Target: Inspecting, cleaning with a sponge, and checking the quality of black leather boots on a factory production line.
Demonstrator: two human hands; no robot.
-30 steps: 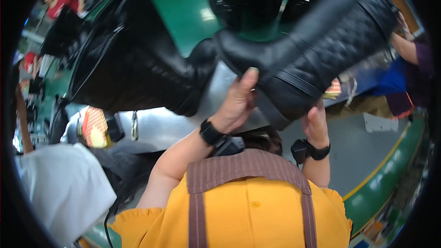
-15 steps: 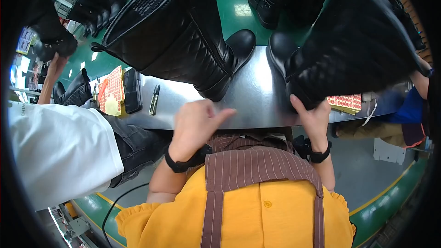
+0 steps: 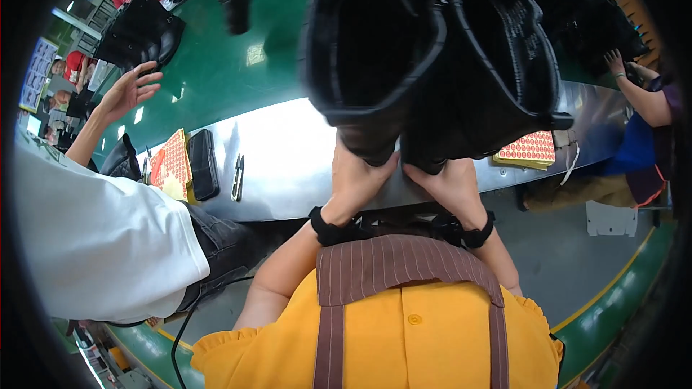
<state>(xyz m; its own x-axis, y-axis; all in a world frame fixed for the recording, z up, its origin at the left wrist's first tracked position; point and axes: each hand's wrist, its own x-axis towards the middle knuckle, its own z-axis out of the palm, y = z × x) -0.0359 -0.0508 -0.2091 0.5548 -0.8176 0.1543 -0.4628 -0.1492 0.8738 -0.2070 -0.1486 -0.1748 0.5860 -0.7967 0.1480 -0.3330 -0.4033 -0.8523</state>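
Two tall black boots stand side by side in front of me, their open tops facing up toward me. My left hand (image 3: 358, 181) grips the low back part of the left boot (image 3: 364, 121), its fingers partly hidden behind the leather. Around the lower back of the right boot (image 3: 461, 133) my right hand (image 3: 454, 186) is closed in the same way. The thumbs point inward at each other, near where the boots meet. The feet of both boots are hidden under their shafts.
The metal ledge (image 3: 281, 148) borders a green surface (image 3: 223, 97). Left lie thread snips (image 3: 237, 178), a black case (image 3: 203, 164) and a sticker sheet (image 3: 171, 164); right, a stack of sticker sheets (image 3: 530, 150). A co-worker's hand (image 3: 131, 94) reaches in from the left; another co-worker handles dark boots at right.
The boots, earlier apart and tilted outward, are now together and upright in the middle. My left hand, free before, now holds the left boot. The left co-worker's hand has let go of a boot.
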